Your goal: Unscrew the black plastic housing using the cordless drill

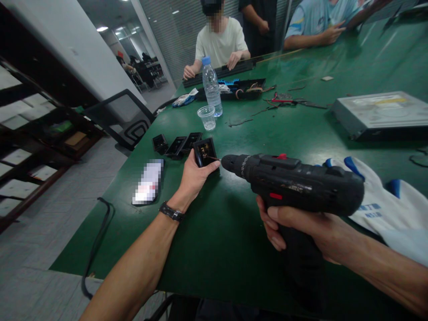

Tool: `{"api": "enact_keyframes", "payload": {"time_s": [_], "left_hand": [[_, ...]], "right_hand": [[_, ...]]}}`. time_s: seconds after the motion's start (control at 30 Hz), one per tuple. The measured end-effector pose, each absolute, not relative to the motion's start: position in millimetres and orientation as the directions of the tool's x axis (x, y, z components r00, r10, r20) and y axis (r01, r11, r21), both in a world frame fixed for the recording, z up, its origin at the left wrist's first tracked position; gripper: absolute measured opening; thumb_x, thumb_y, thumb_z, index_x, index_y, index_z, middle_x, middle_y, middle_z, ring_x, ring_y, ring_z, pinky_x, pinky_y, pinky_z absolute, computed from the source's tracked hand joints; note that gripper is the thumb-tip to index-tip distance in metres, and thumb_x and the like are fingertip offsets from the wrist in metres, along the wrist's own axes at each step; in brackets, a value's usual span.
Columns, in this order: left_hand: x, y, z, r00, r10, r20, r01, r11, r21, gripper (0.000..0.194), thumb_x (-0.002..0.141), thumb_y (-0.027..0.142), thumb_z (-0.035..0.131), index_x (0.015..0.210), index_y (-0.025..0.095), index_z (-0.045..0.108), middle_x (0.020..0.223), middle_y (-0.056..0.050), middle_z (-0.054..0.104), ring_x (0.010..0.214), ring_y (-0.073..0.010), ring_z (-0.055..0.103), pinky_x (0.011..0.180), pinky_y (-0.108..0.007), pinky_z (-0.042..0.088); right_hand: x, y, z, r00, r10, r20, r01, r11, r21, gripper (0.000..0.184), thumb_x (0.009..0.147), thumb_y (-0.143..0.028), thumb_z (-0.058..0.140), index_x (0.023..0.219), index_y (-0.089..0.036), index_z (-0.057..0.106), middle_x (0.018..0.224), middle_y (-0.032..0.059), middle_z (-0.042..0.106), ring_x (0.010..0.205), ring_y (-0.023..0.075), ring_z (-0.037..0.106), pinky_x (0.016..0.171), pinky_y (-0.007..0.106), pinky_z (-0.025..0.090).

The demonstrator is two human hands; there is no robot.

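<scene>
My left hand is closed around a small black box, tilted so its open side shows brass-coloured parts inside. In my right hand is a black cordless drill with red switches, gripped by its handle. The drill points left, and its thin bit reaches into the open side of the box; whether the tip touches a part inside I cannot tell. Just beyond my left hand stand several similar black boxes. A phone with a blurred screen lies left of my left wrist.
A clear plastic cup and a water bottle stand behind the box. White-and-blue gloves lie under the drill's right side. A metal disc drive sits at the right. Across the green table, people sit and stand.
</scene>
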State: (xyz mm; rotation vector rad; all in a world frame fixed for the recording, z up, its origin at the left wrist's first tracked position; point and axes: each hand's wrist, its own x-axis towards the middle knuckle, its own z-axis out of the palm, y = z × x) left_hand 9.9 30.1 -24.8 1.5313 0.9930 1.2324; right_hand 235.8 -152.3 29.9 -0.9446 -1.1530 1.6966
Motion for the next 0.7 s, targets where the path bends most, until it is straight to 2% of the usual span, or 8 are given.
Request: {"api": "enact_keyframes", "payload": {"time_s": [0.23, 0.53, 0.7], "left_hand": [[10.9, 30.7, -21.8, 0.182, 0.949, 0.256, 0.039, -0.267, 0.963, 0.060, 0.068, 0.040, 0.094, 0.116, 0.021, 0.064, 0.113, -0.009, 0.073, 0.103, -0.0248, 0.070, 0.099, -0.047, 0.057], [10.4, 32.1, -24.9, 0.185, 0.948, 0.258, 0.043, -0.270, 0.962, 0.061, 0.068, 0.042, 0.093, 0.116, 0.021, 0.063, 0.111, -0.008, 0.074, 0.102, -0.0241, 0.070, 0.098, -0.046, 0.057], [10.1, 31.2, -24.0, 0.172, 0.950, 0.261, 0.051, -0.273, 0.961, 0.059, 0.067, 0.041, 0.094, 0.114, 0.021, 0.064, 0.111, -0.008, 0.074, 0.101, -0.0240, 0.070, 0.097, -0.045, 0.057]], "right_hand": [[235.1, -152.4, 22.8, -0.332, 0.934, -0.127, -0.265, -0.222, -0.938, 0.019, 0.095, -0.036, 0.068, 0.102, -0.019, 0.066, 0.073, 0.0009, 0.066, 0.059, 0.0159, 0.060, 0.062, 0.031, 0.049], [235.1, -152.1, 32.7, -0.330, 0.932, -0.149, -0.179, -0.217, -0.960, 0.015, 0.093, -0.035, 0.066, 0.092, -0.020, 0.065, 0.062, 0.0014, 0.068, 0.055, 0.0161, 0.058, 0.055, 0.030, 0.043], [236.0, -151.9, 33.7, -0.336, 0.928, -0.160, -0.182, -0.231, -0.956, 0.015, 0.093, -0.035, 0.067, 0.096, -0.020, 0.065, 0.062, 0.0021, 0.069, 0.054, 0.0167, 0.059, 0.054, 0.030, 0.043]]}}
